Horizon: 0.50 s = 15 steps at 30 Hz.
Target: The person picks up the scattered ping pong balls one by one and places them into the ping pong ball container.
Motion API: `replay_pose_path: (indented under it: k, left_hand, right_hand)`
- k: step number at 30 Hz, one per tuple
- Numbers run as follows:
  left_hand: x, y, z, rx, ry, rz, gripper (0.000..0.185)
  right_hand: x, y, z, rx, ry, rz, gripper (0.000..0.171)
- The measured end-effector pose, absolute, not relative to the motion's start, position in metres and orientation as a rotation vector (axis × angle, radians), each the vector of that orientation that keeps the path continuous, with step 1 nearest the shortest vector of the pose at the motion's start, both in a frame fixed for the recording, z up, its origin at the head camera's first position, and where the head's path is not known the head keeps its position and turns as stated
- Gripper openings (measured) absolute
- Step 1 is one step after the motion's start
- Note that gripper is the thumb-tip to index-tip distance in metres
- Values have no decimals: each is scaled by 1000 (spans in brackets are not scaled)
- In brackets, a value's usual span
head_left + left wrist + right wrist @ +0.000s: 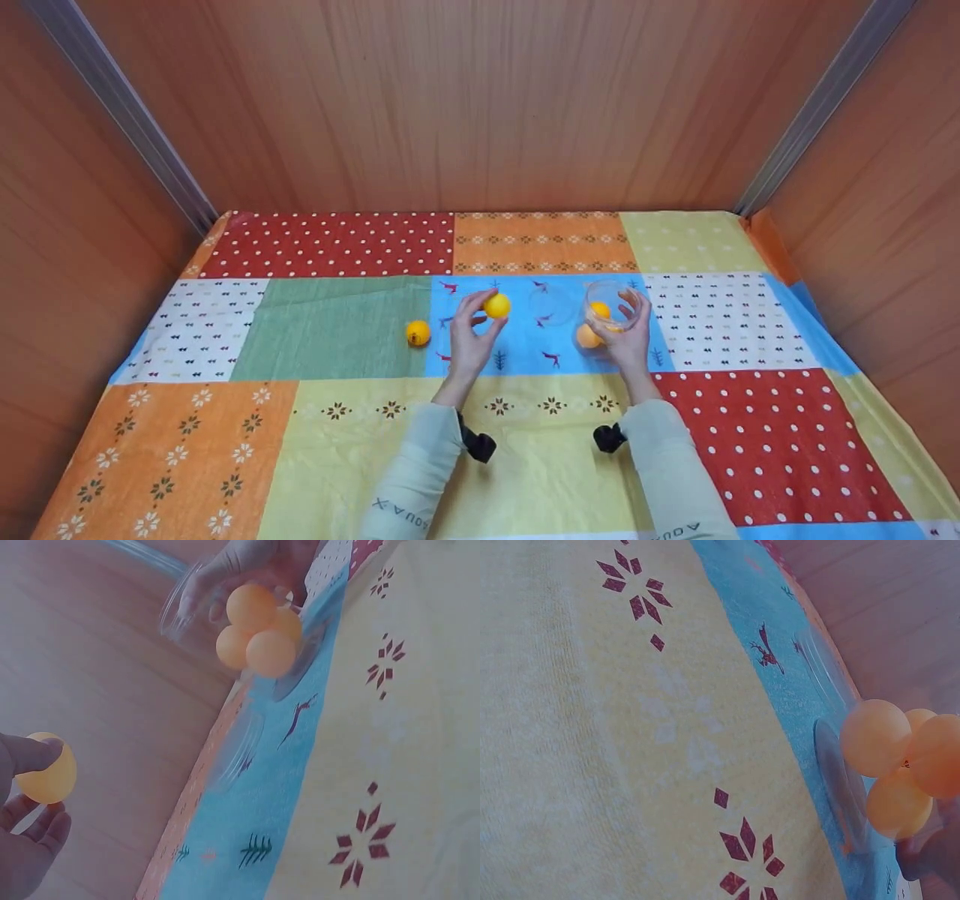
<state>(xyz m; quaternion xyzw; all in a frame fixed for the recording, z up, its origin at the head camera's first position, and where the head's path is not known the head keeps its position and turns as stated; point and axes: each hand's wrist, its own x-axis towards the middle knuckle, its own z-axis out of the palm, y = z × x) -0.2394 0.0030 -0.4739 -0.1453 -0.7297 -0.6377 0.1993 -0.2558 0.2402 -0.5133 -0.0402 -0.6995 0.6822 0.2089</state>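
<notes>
My left hand [474, 337] pinches a yellow-orange ping-pong ball [496, 305] between thumb and fingers, above the blue patch of the cloth. In the left wrist view this ball [49, 772] shows at the left edge. To the right, my right hand [628, 334] grips a clear jar [609, 288] around its side. Several orange ping-pong balls [271, 654] lie piled inside it, seen through the wall. Between the hands a clear round lid [240, 750] lies on the cloth. Another ping-pong ball [418, 333], with a dark print, sits left of my left hand.
A patchwork tablecloth [345, 322] covers the table. Wood-grain panels [480, 105] stand at the back and both sides, with grey metal strips [825, 105] at the corners. Black wrist mounts [478, 444] sit under both sleeves.
</notes>
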Motion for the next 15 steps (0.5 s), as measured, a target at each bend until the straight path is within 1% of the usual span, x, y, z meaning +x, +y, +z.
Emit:
replay_pose_path:
  k: [3, 10, 15]
  left_hand:
    - [-235, 15, -465, -436, -2034, -1798, 36]
    - [-251, 42, -483, -469, -2072, -1799, 37]
    - [-253, 59, -481, -492, -2083, -1789, 38]
  right_hand:
    - [-260, 243, -521, -132, -1952, 1890, 82]
    - [-263, 246, -529, -163, -1985, 1868, 80]
    - [-264, 246, -529, -131, -1962, 1860, 80]
